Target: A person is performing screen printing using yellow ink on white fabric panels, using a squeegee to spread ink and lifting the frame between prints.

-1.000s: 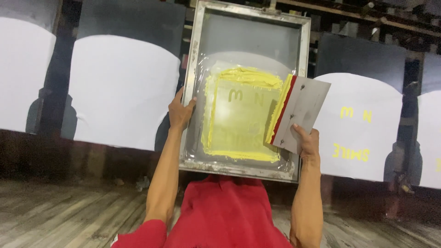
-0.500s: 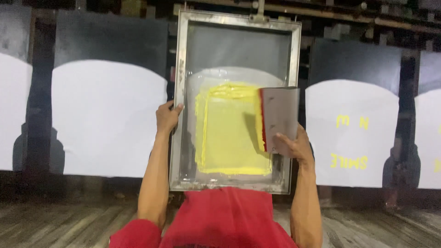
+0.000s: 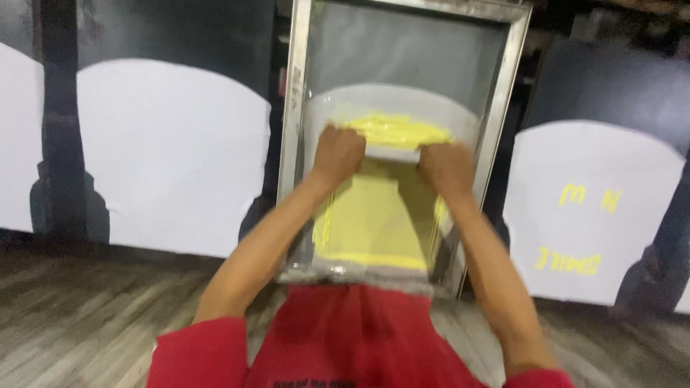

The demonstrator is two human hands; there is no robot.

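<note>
- The left hand is clenched over the left end of a squeegee, knuckles up, fingers wrapped down over its handle.
- The right hand is clenched the same way on the right end; the 2 hands sit level with each other, and a short stretch of pale handle shows between them.
- The squeegee's long axis runs from one hand to the other, across the narrow width of the screen. Neither hand is nearer to it: both are on it.
- It rests near the far end of the yellow ink, with a thick ridge of ink just beyond the knuckles and a wide smeared patch reaching back from the hands toward the person's body.
- Both forearms stretch forward and converge slightly on the tool, elbows low and spread, red sleeves at the near edge of view.
- The metal frame encloses the hands on all sides, its long sides running away from the person.
- Left of the left hand lies a blank white piece on the dark table.
- Right of the right hand lies another white piece bearing yellow printed marks.
- The picture is blurred, so the fingertips cannot be made out singly.
</note>
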